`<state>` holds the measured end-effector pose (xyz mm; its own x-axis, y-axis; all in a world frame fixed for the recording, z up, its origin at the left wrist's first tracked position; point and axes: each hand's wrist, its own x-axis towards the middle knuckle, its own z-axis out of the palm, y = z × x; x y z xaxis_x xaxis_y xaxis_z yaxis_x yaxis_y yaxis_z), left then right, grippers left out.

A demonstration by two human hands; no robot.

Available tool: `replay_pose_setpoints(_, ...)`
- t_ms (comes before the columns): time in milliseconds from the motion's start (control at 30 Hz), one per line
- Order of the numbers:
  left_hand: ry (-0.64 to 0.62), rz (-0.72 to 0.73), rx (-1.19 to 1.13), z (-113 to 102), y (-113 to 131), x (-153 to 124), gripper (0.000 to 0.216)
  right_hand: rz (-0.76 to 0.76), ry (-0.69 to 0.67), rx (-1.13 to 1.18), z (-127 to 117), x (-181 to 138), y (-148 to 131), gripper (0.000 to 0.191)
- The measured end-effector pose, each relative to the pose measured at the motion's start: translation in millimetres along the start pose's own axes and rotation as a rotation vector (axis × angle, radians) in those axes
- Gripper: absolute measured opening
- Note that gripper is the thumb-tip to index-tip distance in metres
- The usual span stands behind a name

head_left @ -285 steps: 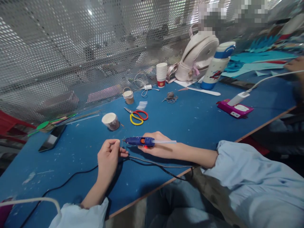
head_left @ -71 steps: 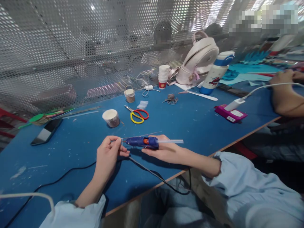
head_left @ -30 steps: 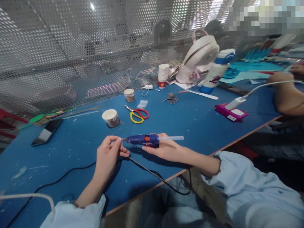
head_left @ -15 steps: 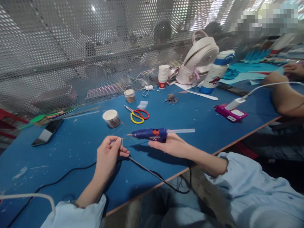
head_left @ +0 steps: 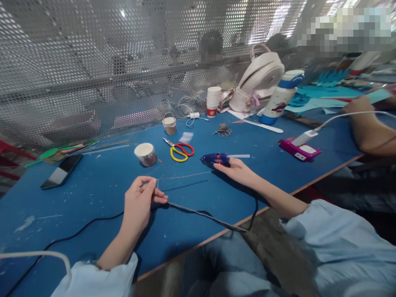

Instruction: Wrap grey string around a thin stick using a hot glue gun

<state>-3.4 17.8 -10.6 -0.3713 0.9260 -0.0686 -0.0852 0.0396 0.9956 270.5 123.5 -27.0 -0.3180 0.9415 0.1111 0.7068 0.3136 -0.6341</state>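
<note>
My left hand (head_left: 140, 200) is closed in a pinch on a thin wire piece (head_left: 157, 184) just above the blue table (head_left: 102, 194). A fine strand (head_left: 185, 176) stretches from that piece toward the glue gun. My right hand (head_left: 236, 169) grips the blue glue gun (head_left: 215, 159), which rests low on the table right of the scissors, its glue stick (head_left: 239, 156) pointing right. Its black cord (head_left: 198, 213) runs under my left hand and off the near edge.
Red and yellow scissors (head_left: 180, 150), two paper cups (head_left: 144, 154), a cup stack (head_left: 213, 101), a phone (head_left: 61, 171), a pink power strip (head_left: 298, 149), a bottle (head_left: 280, 97) and a bag (head_left: 258, 80) lie on the table. Another person's arm (head_left: 368, 128) rests at the right. Perforated metal screen behind.
My right hand has carried the glue gun away from my left hand, rightward and farther back onto the table, drawing out a thin strand. My left hand has stayed put.
</note>
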Motion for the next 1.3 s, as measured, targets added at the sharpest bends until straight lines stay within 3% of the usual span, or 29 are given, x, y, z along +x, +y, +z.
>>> replay_pose_setpoints(167,0.015,0.001,-0.019,-1,1,0,0.026,-0.04,0.025,-0.346,-12,-16,-1,0.044)
replay_pose_setpoints(300,0.021,-0.01,-0.034,2,3,-2,0.026,-0.023,0.217,-0.618,-36,-53,-17,0.04)
replay_pose_setpoints(367,0.018,-0.019,-0.04,4,3,-4,0.026,-0.157,0.312,-0.572,-41,-71,-33,0.034)
replay_pose_setpoints(433,0.003,-0.027,-0.039,6,4,-6,0.027,-0.407,0.264,-0.441,-35,-77,-53,0.027)
replay_pose_setpoints(500,-0.017,-0.038,-0.036,6,3,-7,0.027,-0.612,0.217,-0.379,-20,-70,-74,0.021)
replay_pose_setpoints(600,-0.032,-0.045,-0.034,5,2,-7,0.028,-0.758,0.145,-0.386,13,-42,-96,0.02)
replay_pose_setpoints(700,-0.037,-0.053,-0.034,4,1,-6,0.028,-0.77,0.048,-0.31,41,-17,-102,0.017)
replay_pose_setpoints(800,-0.048,-0.077,-0.033,3,0,-6,0.027,-0.772,0.043,-0.226,53,-7,-98,0.016)
replay_pose_setpoints(1100,-0.132,-0.093,0.053,3,-2,-10,0.025,-0.786,0.142,-0.308,47,-9,-87,0.026)
replay_pose_setpoints(1300,-0.155,-0.088,0.084,3,-2,-11,0.025,-0.794,0.142,-0.332,42,-12,-88,0.022)
